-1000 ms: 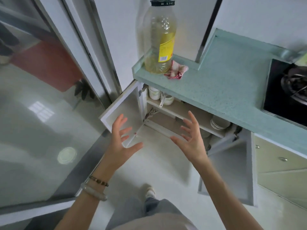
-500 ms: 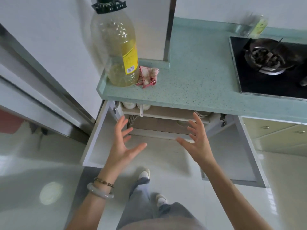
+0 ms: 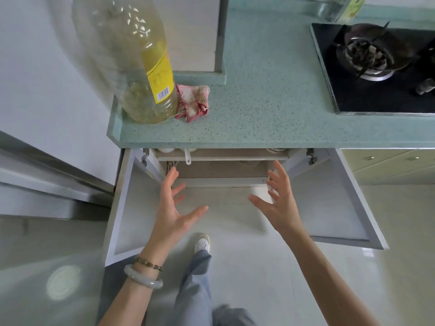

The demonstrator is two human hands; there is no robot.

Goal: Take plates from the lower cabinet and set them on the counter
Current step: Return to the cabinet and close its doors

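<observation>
The lower cabinet (image 3: 223,170) stands with both doors swung wide under the speckled teal counter (image 3: 266,102). On its upper shelf, only the rim of a stack of white plates (image 3: 275,150) shows at the right, with cups (image 3: 167,150) at the left; the counter edge hides most of them. My left hand (image 3: 173,208) and my right hand (image 3: 277,198) are held out in front of the cabinet opening, fingers spread, palms facing each other, holding nothing.
A large oil bottle (image 3: 138,67) and a crumpled red-and-white cloth (image 3: 193,102) sit at the counter's left end. A black gas hob (image 3: 376,67) lies at the right. The open doors (image 3: 131,203) flank my arms; closed drawers (image 3: 388,161) are at the right.
My view has swung to face the cabinet squarely from above. Both hands have moved forward to the cabinet opening and stayed spread and empty.
</observation>
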